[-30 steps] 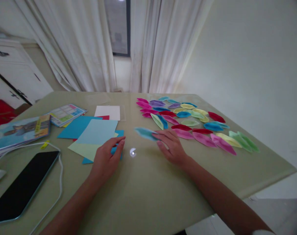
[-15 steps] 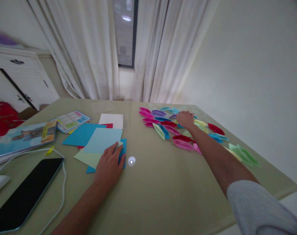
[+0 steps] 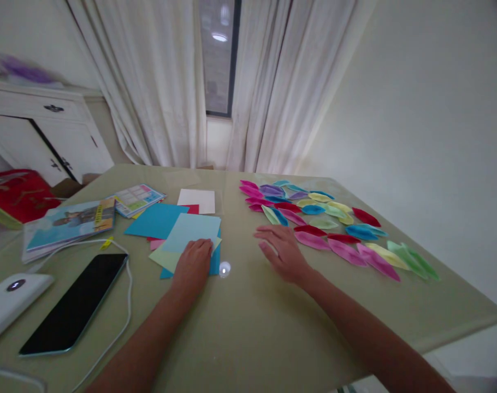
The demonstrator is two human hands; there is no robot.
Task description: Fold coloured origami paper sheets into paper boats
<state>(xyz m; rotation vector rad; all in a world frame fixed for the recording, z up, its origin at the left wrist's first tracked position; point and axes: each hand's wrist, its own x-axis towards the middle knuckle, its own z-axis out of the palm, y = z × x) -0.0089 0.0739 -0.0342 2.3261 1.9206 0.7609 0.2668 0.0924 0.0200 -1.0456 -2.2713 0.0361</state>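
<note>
My left hand point(image 3: 194, 265) rests on a pile of coloured paper, its fingers curled at the right side of the light blue sheet point(image 3: 191, 232). A pale green sheet point(image 3: 164, 259) and a blue sheet point(image 3: 214, 265) show beneath that hand. The fingertips are partly hidden, and which sheets they pinch is unclear. My right hand point(image 3: 283, 254) hovers above the table with fingers apart and nothing in them. Just beyond it lie rows of folded leaf-shaped paper pieces, among them a pink one point(image 3: 312, 240), a red one point(image 3: 366, 217) and a green one point(image 3: 406, 259).
On the left of the table point(image 3: 248, 333) lie a black-screened phone point(image 3: 76, 305), a white power bank point(image 3: 17, 300), a white cable point(image 3: 128, 295) and a picture booklet point(image 3: 74, 224). A white square sheet point(image 3: 197, 201) sits behind the pile. Curtains point(image 3: 162, 82) hang behind.
My right hand carried a blue folded paper piece to the rows, let it go and came back without it. My left hand moved onto the paper pile and curled its fingers. The view shifted.
</note>
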